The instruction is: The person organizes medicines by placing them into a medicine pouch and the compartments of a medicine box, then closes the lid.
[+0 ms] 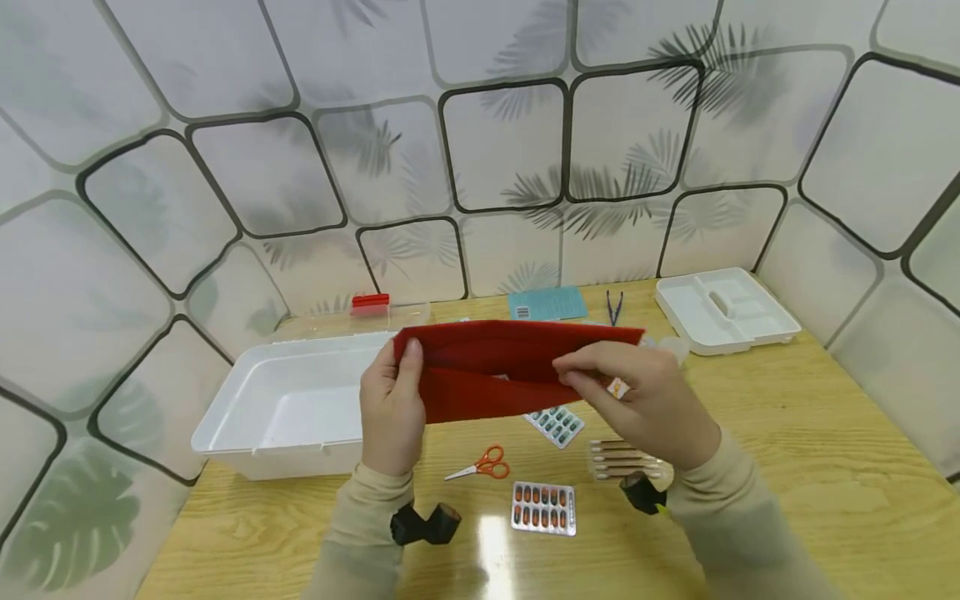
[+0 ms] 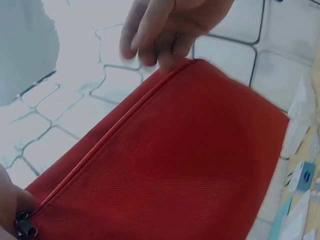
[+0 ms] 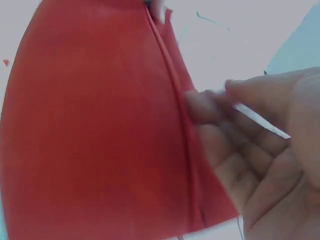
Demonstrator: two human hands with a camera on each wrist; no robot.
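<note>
A flat red zip pouch (image 1: 465,404) is held up above the table, its long side unzipped and gaping toward me. My left hand (image 1: 393,408) grips its left end, thumb on the near face. Beside that hand is the dark zipper pull (image 2: 26,227). At the pouch's right part, my right hand (image 1: 648,400) touches the rim of the mouth with bent fingertips. In the right wrist view the thumb stands apart from the fingers (image 3: 220,145), with nothing plainly between them. The inside of the pouch is mostly hidden.
A white bin (image 1: 292,408) stands left; its clear lid with red handle (image 1: 371,303) lies behind. Orange-handled scissors (image 1: 491,463), capsule blister packs (image 1: 543,508) and cotton swabs (image 1: 622,460) lie in front. Farther back are a teal packet (image 1: 547,302), tweezers (image 1: 614,308) and a divided white tray (image 1: 750,333).
</note>
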